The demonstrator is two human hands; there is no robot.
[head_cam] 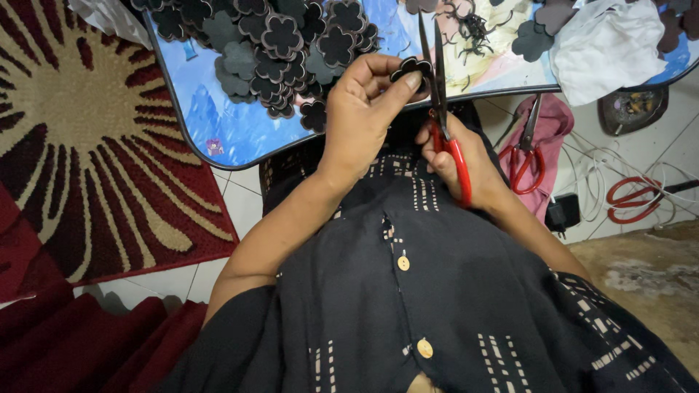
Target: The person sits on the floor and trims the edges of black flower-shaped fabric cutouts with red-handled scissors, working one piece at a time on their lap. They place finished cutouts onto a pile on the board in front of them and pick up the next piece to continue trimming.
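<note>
Centrally, left hand (360, 109) pinches dark scalloped flower cutout (410, 68), seemingly felt; right hand (459, 156) grips red-handled scissors (444, 102).

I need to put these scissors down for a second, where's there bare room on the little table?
The near left of the table, between the pile of dark flower cutouts and the rim, is bare. The far middle holds scraps, the right a white cloth. The left hand pinches a flower piece; the right hand holds red-handled scissors.

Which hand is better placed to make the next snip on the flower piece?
Right. The right hand already has the red-handled scissors in its grip, blades at the dark flower piece. The left hand only pinches the piece steady.
</note>
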